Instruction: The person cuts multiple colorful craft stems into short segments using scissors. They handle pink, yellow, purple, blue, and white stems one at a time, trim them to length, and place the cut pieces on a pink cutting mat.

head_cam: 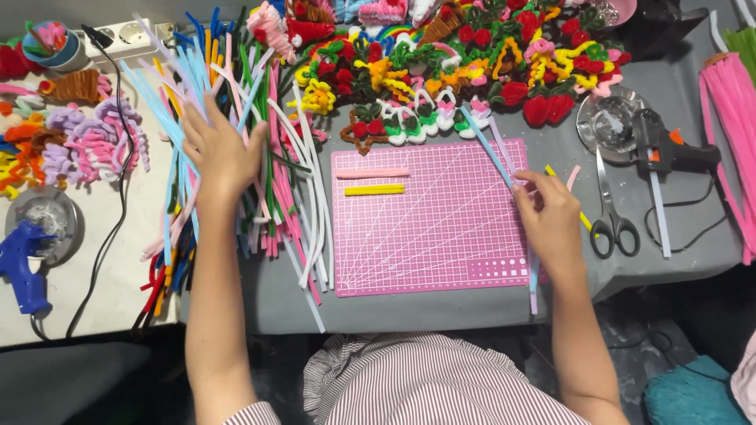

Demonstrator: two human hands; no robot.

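Head view: grey desk [472,311] carries a pink cutting mat [429,236]. Left hand [223,153] lies flat, fingers spread, on the pipe-cleaner pile [260,157]. Right hand [551,216] pinches pipe cleaners [492,149] at the mat's right edge.

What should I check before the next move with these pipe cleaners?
1. Left hand on the pipe cleaner pile: ok, palm flat on the stems, none picked out.
2. Right hand gripping stems: ok, fingers pinch light blue and pale stems at the mat's right edge.
3. Mat free for work: ok, only a short pink piece and a short yellow piece lie on it.
4. Scissors within reach: ok, they lie right of the right hand.
5. Black glue gun heated: cannot tell.
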